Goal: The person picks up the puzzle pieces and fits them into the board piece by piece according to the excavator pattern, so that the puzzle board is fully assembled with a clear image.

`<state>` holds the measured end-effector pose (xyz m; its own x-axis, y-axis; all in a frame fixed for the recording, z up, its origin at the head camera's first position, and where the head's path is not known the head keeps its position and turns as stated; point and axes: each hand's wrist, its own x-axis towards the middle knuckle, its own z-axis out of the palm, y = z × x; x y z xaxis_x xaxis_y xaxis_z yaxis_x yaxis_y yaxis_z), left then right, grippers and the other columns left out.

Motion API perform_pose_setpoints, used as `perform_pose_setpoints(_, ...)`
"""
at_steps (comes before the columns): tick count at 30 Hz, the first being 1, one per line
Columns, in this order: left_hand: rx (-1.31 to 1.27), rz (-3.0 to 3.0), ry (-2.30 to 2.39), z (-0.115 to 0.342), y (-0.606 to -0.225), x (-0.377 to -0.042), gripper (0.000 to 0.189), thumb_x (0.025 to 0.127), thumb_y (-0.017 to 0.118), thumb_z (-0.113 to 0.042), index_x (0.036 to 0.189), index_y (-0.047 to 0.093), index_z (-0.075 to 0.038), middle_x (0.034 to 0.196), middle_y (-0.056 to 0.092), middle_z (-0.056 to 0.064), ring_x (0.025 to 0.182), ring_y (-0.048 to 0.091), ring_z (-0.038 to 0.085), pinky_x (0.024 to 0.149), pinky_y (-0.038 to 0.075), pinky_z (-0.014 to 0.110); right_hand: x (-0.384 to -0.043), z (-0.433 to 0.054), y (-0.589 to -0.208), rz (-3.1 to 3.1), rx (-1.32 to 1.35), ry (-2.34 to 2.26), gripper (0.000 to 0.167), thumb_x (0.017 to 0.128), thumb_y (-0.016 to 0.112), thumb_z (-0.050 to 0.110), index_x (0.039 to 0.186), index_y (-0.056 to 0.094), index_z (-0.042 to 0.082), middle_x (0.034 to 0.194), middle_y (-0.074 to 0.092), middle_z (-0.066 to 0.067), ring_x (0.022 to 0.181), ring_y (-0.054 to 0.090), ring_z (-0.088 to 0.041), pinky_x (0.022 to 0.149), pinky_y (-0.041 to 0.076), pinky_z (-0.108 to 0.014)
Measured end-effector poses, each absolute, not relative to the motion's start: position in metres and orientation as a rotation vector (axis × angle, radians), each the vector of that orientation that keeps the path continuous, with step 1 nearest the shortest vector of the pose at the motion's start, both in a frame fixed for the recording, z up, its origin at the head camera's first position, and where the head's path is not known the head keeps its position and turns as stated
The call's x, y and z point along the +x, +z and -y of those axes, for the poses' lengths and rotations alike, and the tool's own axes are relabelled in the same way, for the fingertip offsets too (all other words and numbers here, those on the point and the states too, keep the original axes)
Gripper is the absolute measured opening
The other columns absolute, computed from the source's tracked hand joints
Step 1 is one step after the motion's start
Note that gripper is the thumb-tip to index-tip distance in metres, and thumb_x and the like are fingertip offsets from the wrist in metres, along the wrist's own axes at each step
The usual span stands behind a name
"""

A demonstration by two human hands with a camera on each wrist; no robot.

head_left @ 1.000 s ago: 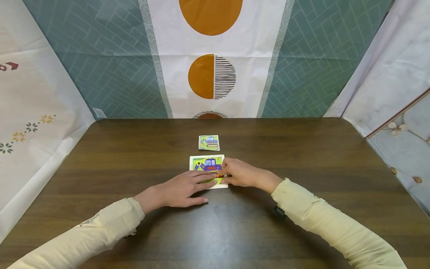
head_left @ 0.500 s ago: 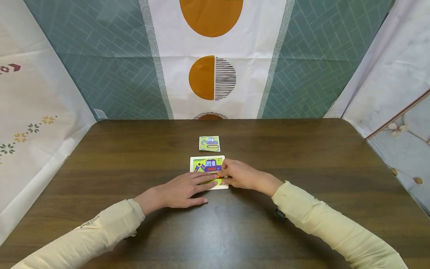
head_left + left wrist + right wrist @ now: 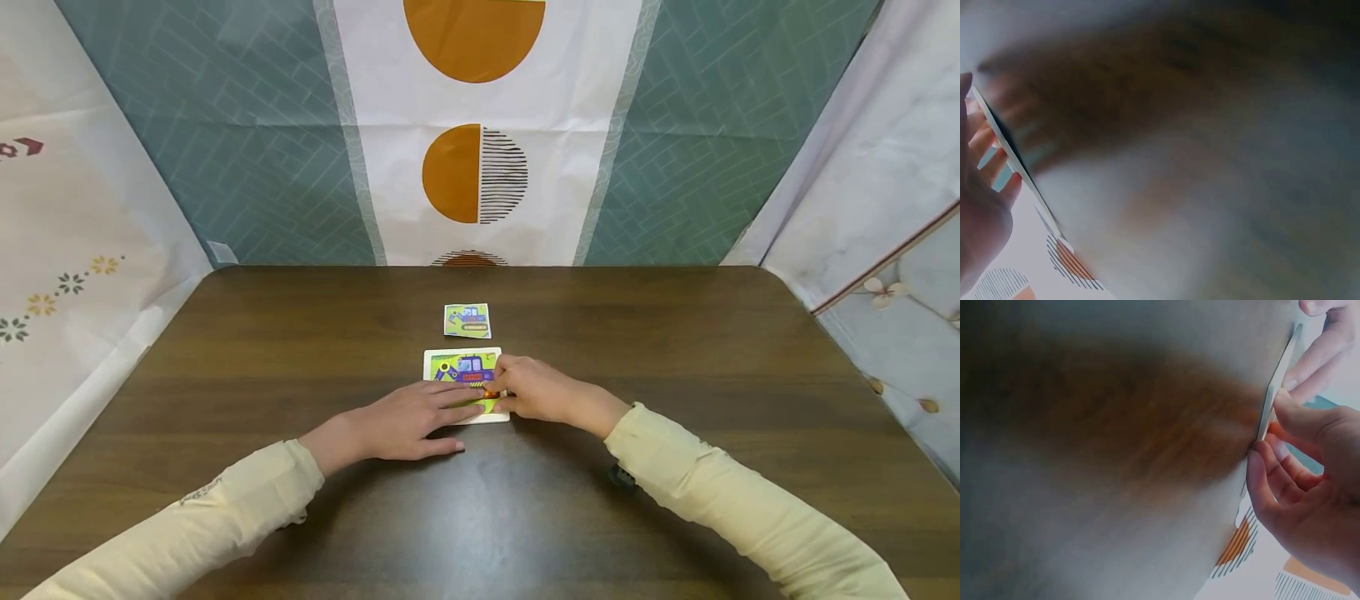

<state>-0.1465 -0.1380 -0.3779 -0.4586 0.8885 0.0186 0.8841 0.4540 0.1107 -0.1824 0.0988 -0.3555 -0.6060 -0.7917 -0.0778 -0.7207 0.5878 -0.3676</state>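
Observation:
A puzzle board [image 3: 429, 364] with a white frame and a purple digger picture on green lies on the table in the head view. My left hand [image 3: 408, 422] rests across its lower left with outstretched fingers, covering part of the picture. At the lower right of the board, my right hand [image 3: 551, 392] pinches a small orange puzzle piece [image 3: 491, 394] between thumb and curled fingers. In the right wrist view, the board [image 3: 1276, 375] shows edge-on, with the right hand's fingers bent at its rim. The left wrist view has the left hand [image 3: 982, 212] over the same board.
A small picture card [image 3: 467, 320] with a similar digger lies just beyond the board. Both rest on a dark brown wooden table [image 3: 300, 325]. Patterned cloths hang behind [image 3: 480, 100] and at both sides of the table.

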Motion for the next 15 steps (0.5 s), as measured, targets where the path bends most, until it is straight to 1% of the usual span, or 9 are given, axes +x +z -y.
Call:
perform_pose_setpoints(5, 1.578, -2.637, 0.148, 0.132, -0.376, -0.149, 0.056, 0.098, 0.053, -0.042, 0.142, 0.049, -0.008, 0.146, 0.044, 0.011, 0.135, 0.039, 0.028, 0.107, 0.034, 0.045, -0.182, -0.099, -0.356, -2.589, -1.217, -0.443, 0.034, 0.086, 0.075, 0.014, 0.116, 0.07, 0.0, 0.094, 0.058, -0.006, 0.077, 0.051, -0.016, 0.066, 0.044, -0.024)
perform_pose_setpoints(9, 1.462, -2.593, 0.308, 0.127, -0.374, -0.152, 0.052, 0.098, 0.055, -0.039, 0.138, 0.054, -0.006, 0.143, 0.047, 0.011, 0.133, 0.041, 0.027, 0.107, 0.035, 0.044, -0.181, -0.101, -0.358, -2.583, -1.224, -0.478, 0.032, 0.087, 0.074, 0.013, 0.115, 0.07, 0.0, 0.092, 0.059, -0.006, 0.076, 0.052, -0.015, 0.064, 0.044, -0.023)
perform_pose_setpoints(12, 1.349, -2.551, 0.479, 0.122, -0.372, -0.154, 0.049, 0.098, 0.055, -0.034, 0.136, 0.055, -0.003, 0.143, 0.045, 0.011, 0.132, 0.04, 0.026, 0.107, 0.035, 0.043, -0.182, -0.104, -0.36, -2.584, -1.231, -0.514, 0.028, 0.088, 0.072, 0.012, 0.113, 0.071, -0.001, 0.09, 0.059, -0.005, 0.073, 0.052, -0.014, 0.061, 0.044, -0.021)
perform_pose_setpoints(15, 1.27, -2.538, 0.571, 0.121, -0.37, -0.155, 0.049, 0.098, 0.056, -0.031, 0.138, 0.053, -0.003, 0.145, 0.043, 0.013, 0.133, 0.038, 0.028, 0.107, 0.035, 0.044, -0.182, -0.106, -0.361, -2.587, -1.236, -0.531, 0.026, 0.088, 0.072, 0.012, 0.111, 0.072, 0.0, 0.09, 0.059, -0.004, 0.073, 0.05, -0.013, 0.061, 0.043, -0.021)
